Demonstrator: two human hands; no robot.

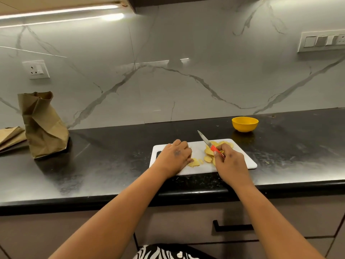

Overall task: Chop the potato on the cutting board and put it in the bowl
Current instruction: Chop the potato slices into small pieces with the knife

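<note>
A white cutting board (197,149) lies on the black counter. Yellow potato slices (209,151) are piled on its right half, and a small piece of potato (194,163) lies near its front. My left hand (176,156) rests knuckles-up on the board, its fingertips touching that small piece. My right hand (230,162) grips a knife (207,143) with an orange-red handle, the blade pointing up and away over the slices. A yellow bowl (245,124) stands behind the board to the right; its inside is not visible.
A crumpled brown paper bag (43,124) stands at the left on the counter (112,161), with folded brown paper (11,137) beside it. The marble wall rises behind. The counter's front edge runs just below the board, with a drawer handle (233,227) underneath.
</note>
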